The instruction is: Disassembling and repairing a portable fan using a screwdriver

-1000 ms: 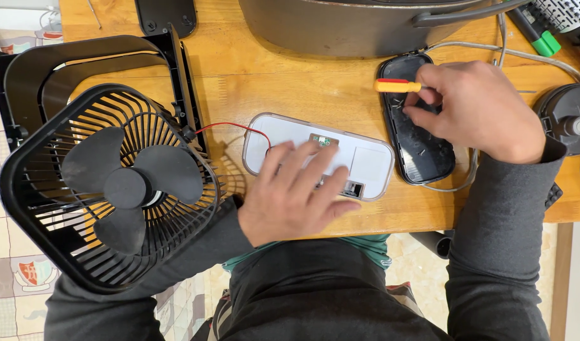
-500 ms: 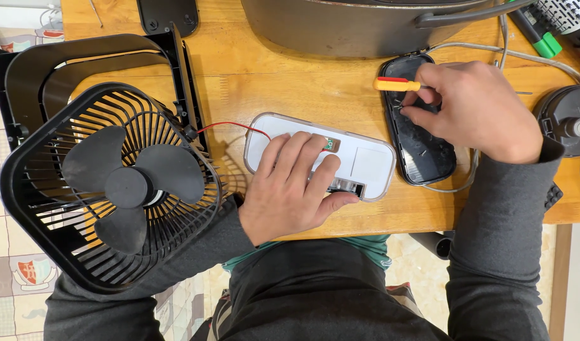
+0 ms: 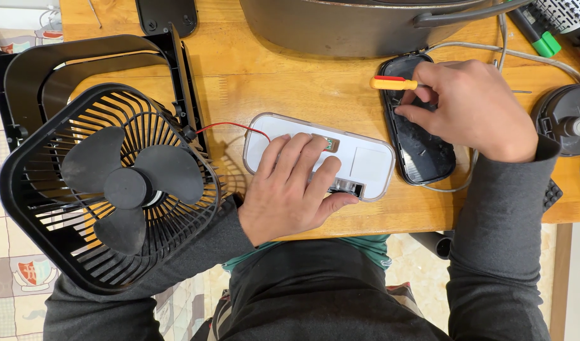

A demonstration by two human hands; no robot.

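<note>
i see the left hand (image 3: pixel 289 189) lying flat on the white rounded housing (image 3: pixel 359 165), fingers spread over its top face and thumb hooked at its near edge; the housing sits on the wooden counter (image 3: pixel 284 88) close to the near edge. a red wire (image 3: pixel 230 126) runs from the housing's left end to the black fan (image 3: pixel 116 189), which overhangs the counter's left side with its grille and three blades facing up. the right hand (image 3: pixel 470 107) is curled, pinching a small screwdriver with a yellow and red handle (image 3: pixel 392 83); its fingertips touch the black oval cover (image 3: pixel 419 148) just right of the housing. a grey cable (image 3: pixel 523 58) loops around that cover. a round black part (image 3: pixel 564 120) sits well right.
</note>
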